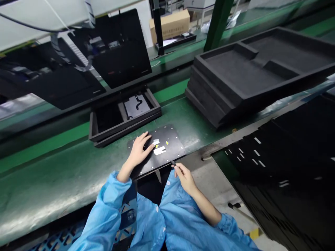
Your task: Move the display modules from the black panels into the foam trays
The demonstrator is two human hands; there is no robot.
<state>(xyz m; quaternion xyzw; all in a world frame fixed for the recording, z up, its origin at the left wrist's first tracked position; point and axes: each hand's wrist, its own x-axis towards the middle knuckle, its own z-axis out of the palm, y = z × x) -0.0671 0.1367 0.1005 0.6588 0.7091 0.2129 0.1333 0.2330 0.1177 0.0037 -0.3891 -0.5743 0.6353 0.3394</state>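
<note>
A black flat panel (171, 139) with light dots around its border lies on the green bench at its front edge. White labels (159, 150) and small yellow marks (167, 143) show near its middle. My left hand (140, 150) rests on the panel's left part, fingers spread and stretched out. Just off the panel's front right edge, my right hand (184, 176) is closed with thumb and fingers pinched on a small dark piece (173, 163), too small to name.
Behind the panel sits a black foam tray (125, 123) with a grey part (137, 105) inside. Larger black foam trays (217, 90) are stacked at the right. Black sheets (288, 167) lie at the lower right. Dark panels (123, 52) lean at the back left.
</note>
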